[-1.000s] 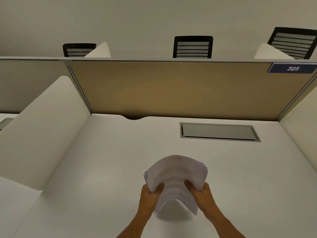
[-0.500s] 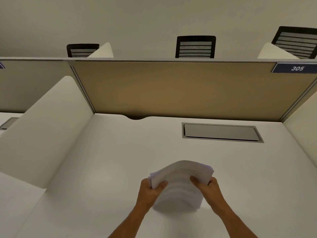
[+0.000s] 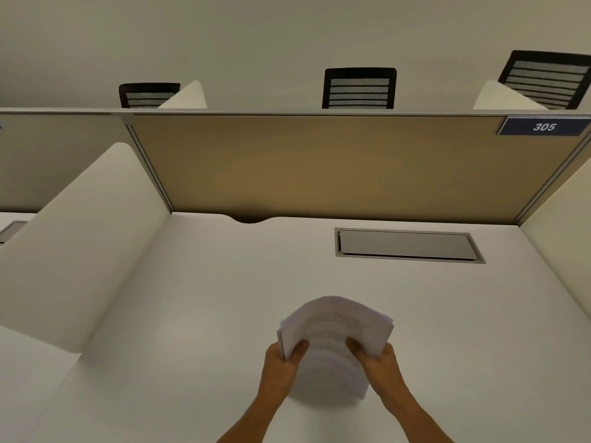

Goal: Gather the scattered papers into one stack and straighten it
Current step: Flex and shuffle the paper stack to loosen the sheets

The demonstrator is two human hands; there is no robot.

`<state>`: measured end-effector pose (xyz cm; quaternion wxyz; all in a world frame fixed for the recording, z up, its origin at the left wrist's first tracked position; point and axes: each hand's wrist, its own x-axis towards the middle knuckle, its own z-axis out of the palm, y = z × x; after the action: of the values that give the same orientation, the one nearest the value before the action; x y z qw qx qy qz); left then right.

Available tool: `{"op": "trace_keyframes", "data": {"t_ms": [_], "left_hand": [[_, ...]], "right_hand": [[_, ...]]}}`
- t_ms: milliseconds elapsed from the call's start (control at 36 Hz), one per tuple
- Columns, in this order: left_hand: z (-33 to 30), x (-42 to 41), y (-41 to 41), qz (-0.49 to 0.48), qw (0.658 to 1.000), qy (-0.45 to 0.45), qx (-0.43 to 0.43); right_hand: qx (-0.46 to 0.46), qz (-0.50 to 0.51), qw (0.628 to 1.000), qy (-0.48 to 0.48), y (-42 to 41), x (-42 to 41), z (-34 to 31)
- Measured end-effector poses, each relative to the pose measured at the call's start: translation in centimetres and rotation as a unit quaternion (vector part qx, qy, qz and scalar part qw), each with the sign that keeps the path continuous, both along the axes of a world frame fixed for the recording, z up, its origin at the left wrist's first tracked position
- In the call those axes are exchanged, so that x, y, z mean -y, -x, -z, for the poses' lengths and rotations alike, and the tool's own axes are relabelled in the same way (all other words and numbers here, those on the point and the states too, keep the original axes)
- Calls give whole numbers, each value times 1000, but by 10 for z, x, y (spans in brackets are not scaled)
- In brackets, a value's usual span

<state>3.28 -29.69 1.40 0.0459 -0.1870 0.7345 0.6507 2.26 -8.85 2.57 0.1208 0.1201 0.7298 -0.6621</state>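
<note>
One stack of white printed papers (image 3: 335,327) stands on its lower edge on the white desk (image 3: 192,314), bowed toward me, near the front middle. My left hand (image 3: 281,362) grips its left side, thumb on the front sheet. My right hand (image 3: 380,362) grips its right side in the same way. The sheet edges at the top right are slightly fanned. The stack's lower part is blurred. No loose sheets lie elsewhere on the desk.
A grey flip-lid cable box (image 3: 407,246) is set into the desk at the back right. A tan partition (image 3: 319,167) closes the back, with white side dividers (image 3: 80,238) left and right. Black chairs (image 3: 359,87) show beyond.
The stack dropped lower half a second ago and has now come back up slightly, both hands still holding its sides. The view shifted a little.
</note>
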Motion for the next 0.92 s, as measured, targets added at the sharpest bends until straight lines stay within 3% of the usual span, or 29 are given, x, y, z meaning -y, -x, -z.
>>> {"op": "trace_keyframes", "data": {"t_ms": [139, 306, 472, 722, 833, 917], "left_hand": [[-4, 3, 3, 4, 999, -26, -21], [4, 3, -4, 39, 999, 9, 21], [4, 6, -6, 31, 999, -1, -20], [23, 10, -12, 84, 995, 31, 55], [10, 29, -3, 81, 996, -31, 7], [-4, 47, 18, -26, 997, -30, -72]], "right_hand": [[-20, 11, 1000, 6, 1, -3, -4], [20, -6, 999, -26, -4, -1, 7], [-5, 20, 999, -34, -2, -5, 11], [46, -36, 992, -111, -4, -6, 34], [31, -98, 978, -182, 12, -13, 21], [-2, -167, 953, -253, 28, -19, 6]]}}
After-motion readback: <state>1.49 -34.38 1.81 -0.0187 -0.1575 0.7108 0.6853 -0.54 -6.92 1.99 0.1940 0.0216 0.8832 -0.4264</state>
